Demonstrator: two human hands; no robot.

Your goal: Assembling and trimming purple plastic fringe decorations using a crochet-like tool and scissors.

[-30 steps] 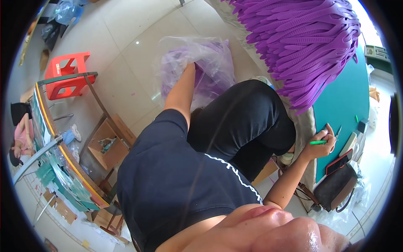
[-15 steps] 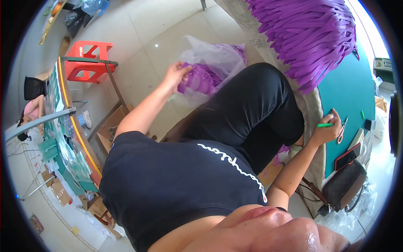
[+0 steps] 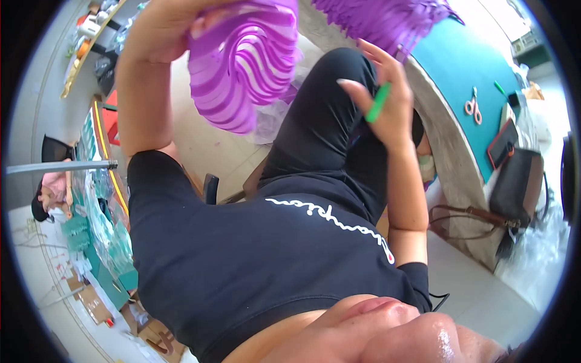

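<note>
Purple, ribbed and flexible: pieces [image 3: 221, 97] hanging from left hand [image 3: 172, 27], gripped near top edge of view; exact finger placement partly hidden. Held up in front of body, well apart from worktop [image 3: 448, 60]. Right hand [image 3: 390, 100] raised beside black-trousered knee [image 3: 345, 66], blurred, thumb and forefinger spread; green stick [image 3: 378, 103] retained across palm. On floor, clear plastic bag [image 3: 269, 127], partly hidden behind purple pieces. To right, on teal worktop: heap of purple straps [image 3: 387, 24] at far end; scissors [image 3: 475, 107]; red-edged phone [image 3: 501, 144], with dark handbag [image 3: 514, 184] just beside. To left, at second worktop [image 3: 106, 278]: seated person in pink [image 3: 54, 181]; red stool [image 3: 111, 124], partly hidden.
</note>
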